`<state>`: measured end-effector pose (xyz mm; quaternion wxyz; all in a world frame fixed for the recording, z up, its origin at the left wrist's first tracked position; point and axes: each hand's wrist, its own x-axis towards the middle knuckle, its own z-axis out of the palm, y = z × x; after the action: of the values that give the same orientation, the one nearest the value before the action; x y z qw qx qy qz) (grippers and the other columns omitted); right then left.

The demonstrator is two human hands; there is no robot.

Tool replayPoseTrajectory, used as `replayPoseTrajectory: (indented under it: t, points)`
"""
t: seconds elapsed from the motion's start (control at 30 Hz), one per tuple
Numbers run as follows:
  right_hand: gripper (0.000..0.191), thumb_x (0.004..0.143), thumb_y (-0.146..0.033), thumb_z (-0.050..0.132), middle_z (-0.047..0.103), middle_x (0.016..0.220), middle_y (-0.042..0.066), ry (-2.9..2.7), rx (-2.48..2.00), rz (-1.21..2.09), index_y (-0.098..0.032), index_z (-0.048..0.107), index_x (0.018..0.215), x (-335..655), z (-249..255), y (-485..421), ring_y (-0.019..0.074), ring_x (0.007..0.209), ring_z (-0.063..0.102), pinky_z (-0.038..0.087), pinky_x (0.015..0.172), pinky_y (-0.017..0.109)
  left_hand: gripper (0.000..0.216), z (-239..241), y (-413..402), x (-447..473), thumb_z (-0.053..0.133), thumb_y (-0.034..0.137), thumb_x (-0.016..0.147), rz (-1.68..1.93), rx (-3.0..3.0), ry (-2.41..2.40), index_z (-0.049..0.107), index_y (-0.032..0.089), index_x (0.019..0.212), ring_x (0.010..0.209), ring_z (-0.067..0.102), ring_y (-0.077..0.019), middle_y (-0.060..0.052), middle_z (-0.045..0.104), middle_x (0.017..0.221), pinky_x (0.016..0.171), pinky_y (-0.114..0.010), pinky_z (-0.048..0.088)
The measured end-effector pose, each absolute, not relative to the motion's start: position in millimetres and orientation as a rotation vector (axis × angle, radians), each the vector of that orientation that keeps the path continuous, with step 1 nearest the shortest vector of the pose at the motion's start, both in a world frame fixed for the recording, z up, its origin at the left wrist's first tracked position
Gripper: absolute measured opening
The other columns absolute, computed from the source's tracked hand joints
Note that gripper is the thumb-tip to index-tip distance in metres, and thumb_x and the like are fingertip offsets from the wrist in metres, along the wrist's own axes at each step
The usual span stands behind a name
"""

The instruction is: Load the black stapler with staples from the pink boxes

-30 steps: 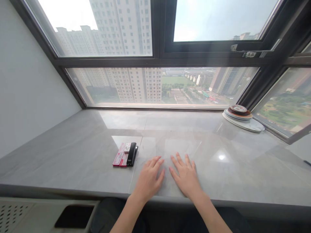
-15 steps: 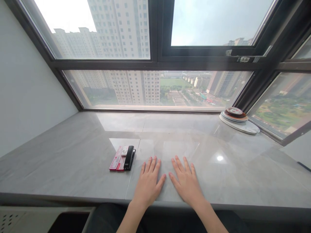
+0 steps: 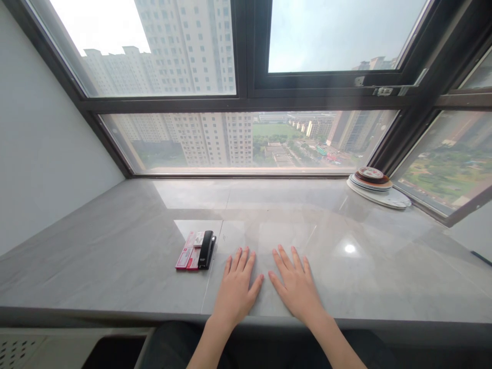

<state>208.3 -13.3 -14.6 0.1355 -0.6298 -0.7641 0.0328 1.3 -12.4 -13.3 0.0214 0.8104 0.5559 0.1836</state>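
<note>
My left hand (image 3: 236, 287) lies flat, palm down, on the grey stone-look sill (image 3: 126, 277), its fingers spread and holding nothing. My right hand (image 3: 295, 287) rests the same way a short gap to its right, also with nothing in it. Left of my left hand, and apart from it, a black stapler (image 3: 206, 249) lies lengthwise, pointing away from me. Against the stapler's left side are red and white small boxes or packs (image 3: 186, 258), with a small whitish box (image 3: 199, 239) at the far end. Their print is too small to read.
A stack of round plates or mats (image 3: 371, 180) sits in the far right corner by the window frame (image 3: 246, 103). A thin dark object (image 3: 481, 258) lies at the right edge. A white wall (image 3: 49, 143) bounds the left side. The sill's front edge is close to my wrists.
The view has shifted very slightly. Both hands stay flat in place, and the stapler and boxes have not moved on the sill.
</note>
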Motion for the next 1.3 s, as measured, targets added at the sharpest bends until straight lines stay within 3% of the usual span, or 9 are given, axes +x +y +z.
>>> replayPoseTrajectory:
  t: [0.5, 0.77, 1.3]
  points:
    - [0.063, 0.105, -0.055, 0.033, 0.02, 0.172, -0.003, -2.219, -1.829, 0.085, -0.034, 0.029, 0.164, 209.0, -13.5, -13.6, 0.0335, 0.16, 0.005, 0.008, 0.126, 0.061, 0.062, -13.5, -13.0, -1.1, 0.041, 0.048, 0.105, 0.572, 2.54, 1.687, 0.03, 0.029, 0.163, 0.158, 0.022, -0.0312, -0.008, 0.025, 0.17, 0.125, -0.057, 0.025]
    - [0.063, 0.103, -0.056, 0.037, 0.023, 0.171, -0.004, -2.203, -1.855, 0.133, -0.035, 0.031, 0.163, 209.6, -13.0, -11.0, 0.0325, 0.16, 0.006, 0.008, 0.126, 0.059, 0.067, -17.8, -17.1, 3.7, 0.039, 0.052, 0.104, 0.521, 2.593, 1.704, 0.025, 0.027, 0.165, 0.16, 0.011, -0.0345, -0.007, 0.018, 0.172, 0.125, -0.061, 0.02]
    - [0.063, 0.103, -0.055, 0.036, 0.022, 0.171, -0.004, -2.206, -1.836, 0.117, -0.035, 0.031, 0.163, 210.6, -14.0, -10.1, 0.0326, 0.159, 0.009, 0.01, 0.126, 0.059, 0.067, -17.9, -17.7, -1.3, 0.039, 0.055, 0.104, 0.551, 2.577, 1.684, 0.024, 0.03, 0.165, 0.159, 0.018, -0.0325, -0.007, 0.022, 0.171, 0.125, -0.058, 0.024]
